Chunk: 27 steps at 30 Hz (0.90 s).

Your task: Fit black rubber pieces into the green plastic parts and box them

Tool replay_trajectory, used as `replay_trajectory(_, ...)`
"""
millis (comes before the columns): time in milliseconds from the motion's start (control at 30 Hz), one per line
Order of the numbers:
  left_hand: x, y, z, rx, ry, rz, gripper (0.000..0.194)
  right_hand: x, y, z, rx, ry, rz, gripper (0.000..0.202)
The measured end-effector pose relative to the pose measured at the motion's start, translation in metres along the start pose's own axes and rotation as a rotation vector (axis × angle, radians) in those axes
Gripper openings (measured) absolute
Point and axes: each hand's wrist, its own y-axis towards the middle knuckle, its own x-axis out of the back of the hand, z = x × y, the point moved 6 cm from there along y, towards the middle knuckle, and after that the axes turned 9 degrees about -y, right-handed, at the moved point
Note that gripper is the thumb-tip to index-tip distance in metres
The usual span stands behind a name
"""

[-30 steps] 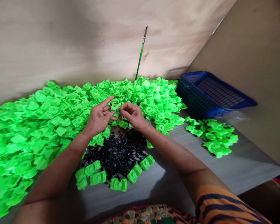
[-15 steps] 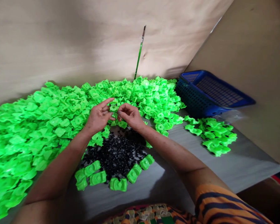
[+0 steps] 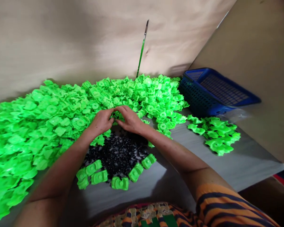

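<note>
My left hand (image 3: 103, 121) and my right hand (image 3: 129, 119) meet above the front of the green heap, fingertips touching or nearly so. Both are closed around a small green plastic toy car body, which their fingers now mostly hide. Just below them lies a spread of small black wheel-and-axle parts (image 3: 121, 154). Along its near edge several green car bodies sit apart on the grey table (image 3: 142, 197), among them one car body (image 3: 120, 183) at the front middle.
A large heap of green car bodies (image 3: 49, 126) covers the left and back. At the right sits a smaller group (image 3: 221, 135) with dark parts under them. Behind it stands a blue basket (image 3: 198, 97). A thin brush (image 3: 141, 53) sticks up before the wooden wall (image 3: 85, 37).
Both hands have turned inward and drawn together over the car body. Its underside with a black axle showed before and is now hidden. The view has shifted slightly.
</note>
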Motion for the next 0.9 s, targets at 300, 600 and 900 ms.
replay_trajectory(300,-0.012,-0.001,0.001,0.011,0.204,0.152,0.051,0.016,0.002,-0.024,-0.122,-0.369,0.418,0.031)
replay_trajectory(600,-0.014,-0.003,-0.002,0.028,0.263,0.154,0.053,0.007,0.002,-0.011,-0.117,-0.507,0.449,0.037)
replay_trajectory(900,0.002,0.007,0.025,0.157,-0.568,-0.247,0.050,0.012,0.002,-0.006,-0.148,-0.491,0.470,0.033)
